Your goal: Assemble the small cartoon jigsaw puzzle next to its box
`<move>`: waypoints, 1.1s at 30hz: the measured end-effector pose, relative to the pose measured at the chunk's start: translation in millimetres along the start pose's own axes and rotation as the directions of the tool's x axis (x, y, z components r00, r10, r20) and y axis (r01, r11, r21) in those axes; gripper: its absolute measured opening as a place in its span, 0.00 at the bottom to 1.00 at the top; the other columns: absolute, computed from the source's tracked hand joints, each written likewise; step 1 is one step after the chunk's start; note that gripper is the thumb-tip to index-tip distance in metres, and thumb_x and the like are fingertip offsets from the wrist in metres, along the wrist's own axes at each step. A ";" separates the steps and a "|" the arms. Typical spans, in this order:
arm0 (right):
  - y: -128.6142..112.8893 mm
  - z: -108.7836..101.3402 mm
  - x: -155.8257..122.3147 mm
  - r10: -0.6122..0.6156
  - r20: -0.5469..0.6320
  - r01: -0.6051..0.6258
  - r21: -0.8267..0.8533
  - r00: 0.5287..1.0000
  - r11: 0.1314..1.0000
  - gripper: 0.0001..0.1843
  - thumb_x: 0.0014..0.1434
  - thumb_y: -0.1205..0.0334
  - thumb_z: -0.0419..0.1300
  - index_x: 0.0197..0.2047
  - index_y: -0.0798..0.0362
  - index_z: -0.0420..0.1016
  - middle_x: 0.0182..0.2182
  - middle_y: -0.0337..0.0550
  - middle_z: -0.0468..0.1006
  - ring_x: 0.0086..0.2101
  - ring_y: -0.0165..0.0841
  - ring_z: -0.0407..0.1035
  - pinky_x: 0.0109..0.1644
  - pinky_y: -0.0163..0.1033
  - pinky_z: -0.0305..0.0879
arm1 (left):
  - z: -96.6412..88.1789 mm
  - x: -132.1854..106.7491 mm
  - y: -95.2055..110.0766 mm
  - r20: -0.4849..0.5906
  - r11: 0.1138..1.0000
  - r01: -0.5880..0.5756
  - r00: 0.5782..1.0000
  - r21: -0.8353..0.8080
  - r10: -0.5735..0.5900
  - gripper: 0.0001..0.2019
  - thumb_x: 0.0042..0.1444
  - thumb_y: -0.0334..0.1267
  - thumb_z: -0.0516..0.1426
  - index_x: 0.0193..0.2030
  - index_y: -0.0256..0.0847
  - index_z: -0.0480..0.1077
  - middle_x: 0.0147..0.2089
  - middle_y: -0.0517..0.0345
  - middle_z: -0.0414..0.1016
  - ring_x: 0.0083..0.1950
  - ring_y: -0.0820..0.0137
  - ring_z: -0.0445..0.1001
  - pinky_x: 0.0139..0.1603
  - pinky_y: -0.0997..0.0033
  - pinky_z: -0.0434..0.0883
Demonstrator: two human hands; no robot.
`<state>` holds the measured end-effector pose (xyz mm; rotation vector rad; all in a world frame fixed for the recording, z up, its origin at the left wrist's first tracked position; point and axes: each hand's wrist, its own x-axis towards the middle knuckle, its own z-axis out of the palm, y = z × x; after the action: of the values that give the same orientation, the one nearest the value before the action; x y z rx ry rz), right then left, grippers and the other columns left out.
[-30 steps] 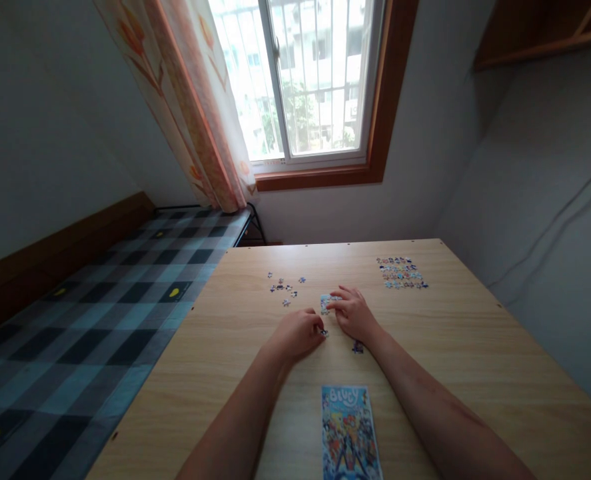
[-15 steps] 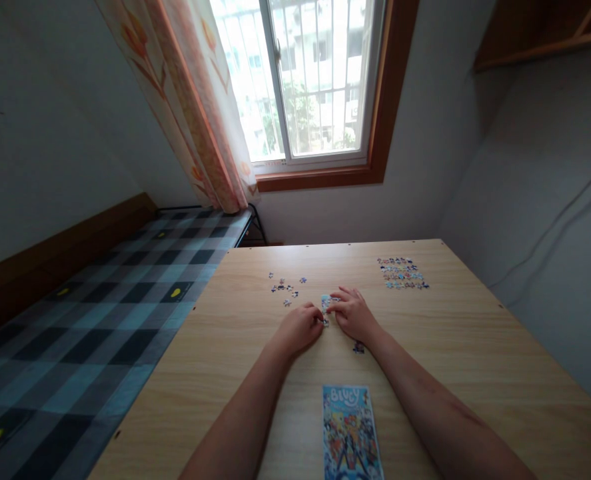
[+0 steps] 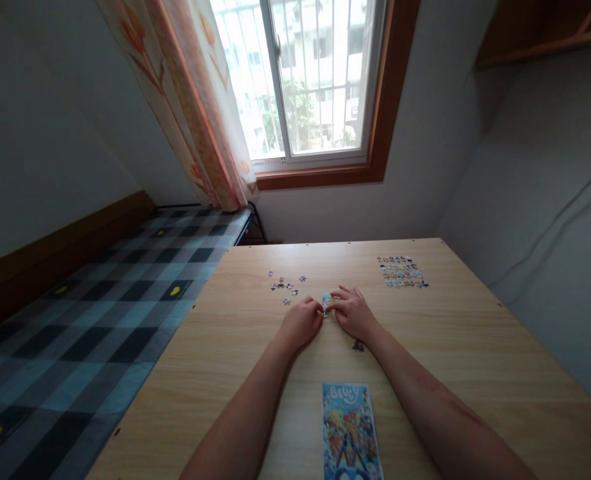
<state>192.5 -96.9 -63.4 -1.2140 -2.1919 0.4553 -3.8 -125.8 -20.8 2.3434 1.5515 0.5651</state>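
Observation:
A small joined strip of jigsaw puzzle lies flat on the wooden table between my two hands. My left hand is closed at the strip's lower left, fingertips pinched on a puzzle piece at its bottom end, mostly covered by the fingers. From the other side my right hand rests with fingers partly spread, thumb and index fingertip touching the strip's right edge. Part of another piece shows beneath those fingers. Close to my right wrist lies a dark puzzle piece cluster.
Loose puzzle pieces are scattered beyond my left hand. Several rows of pieces lie at the table's far right. A Bluey picture sheet is at the near side of the table. Left of it stands a bed with checked cover.
My left fingertips have moved slightly away from me, bringing the loose piece up against the strip's bottom end. My right hand has stayed nearly still.

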 end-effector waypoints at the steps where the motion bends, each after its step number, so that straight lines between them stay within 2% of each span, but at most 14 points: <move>1: 0.2 0.0 0.1 0.000 0.000 0.000 0.000 1.000 1.000 0.19 0.58 0.72 0.58 0.41 0.40 0.85 0.55 0.42 0.78 0.64 0.49 0.59 0.68 0.67 0.44 | 1.0 -0.3 -1.4 -0.010 1.000 -0.004 1.000 -0.004 0.004 0.10 0.60 0.31 0.55 0.43 0.41 0.78 0.44 0.53 0.77 0.42 0.67 0.77 0.46 0.70 0.73; 5: 0.5 -0.1 0.1 -0.004 -0.006 0.004 -0.004 1.000 1.000 0.19 0.58 0.72 0.58 0.42 0.39 0.85 0.54 0.41 0.78 0.64 0.50 0.60 0.68 0.68 0.45 | 6.5 -2.0 -9.4 -0.041 0.998 -0.051 0.998 -0.043 0.050 0.13 0.62 0.32 0.55 0.48 0.44 0.79 0.47 0.54 0.78 0.43 0.69 0.77 0.48 0.71 0.73; 9: 0.5 0.0 0.2 -0.012 -0.012 0.012 -0.017 1.000 1.000 0.21 0.58 0.72 0.58 0.43 0.39 0.85 0.54 0.41 0.78 0.64 0.50 0.60 0.68 0.68 0.46 | 10.2 -2.4 -14.3 -0.032 0.996 -0.081 0.996 -0.034 0.080 0.12 0.63 0.33 0.56 0.47 0.46 0.80 0.46 0.56 0.79 0.43 0.69 0.78 0.47 0.72 0.73; 19: 2.8 0.1 0.3 -0.029 -0.073 0.029 0.000 0.997 1.000 0.19 0.57 0.72 0.58 0.43 0.41 0.85 0.54 0.43 0.79 0.62 0.48 0.62 0.67 0.64 0.50 | 8.2 -4.2 -5.3 -0.029 0.992 -0.075 0.997 0.104 0.078 0.11 0.65 0.38 0.57 0.46 0.49 0.82 0.45 0.56 0.81 0.39 0.69 0.79 0.43 0.72 0.73; 27: 0.8 -1.2 -0.2 -0.008 -0.017 0.007 -0.028 1.000 1.000 0.18 0.58 0.72 0.59 0.43 0.41 0.85 0.56 0.43 0.77 0.64 0.50 0.59 0.68 0.68 0.46 | 9.5 -5.4 -8.5 -0.022 0.987 -0.117 0.992 0.112 0.120 0.12 0.65 0.39 0.57 0.50 0.50 0.80 0.51 0.57 0.80 0.44 0.68 0.80 0.46 0.72 0.75; 33: -2.1 -2.9 0.2 -0.008 -0.007 0.007 -0.049 1.000 0.999 0.20 0.58 0.73 0.58 0.43 0.41 0.85 0.57 0.41 0.77 0.64 0.50 0.59 0.68 0.67 0.47 | 5.2 -7.1 -1.5 -0.033 0.983 -0.091 0.995 0.160 0.097 0.13 0.64 0.38 0.56 0.51 0.52 0.79 0.56 0.57 0.78 0.45 0.68 0.80 0.48 0.70 0.76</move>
<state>193.0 -97.8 -60.0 -1.2307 -2.2126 0.3958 -5.1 -131.9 -27.2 2.5497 1.5627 0.5318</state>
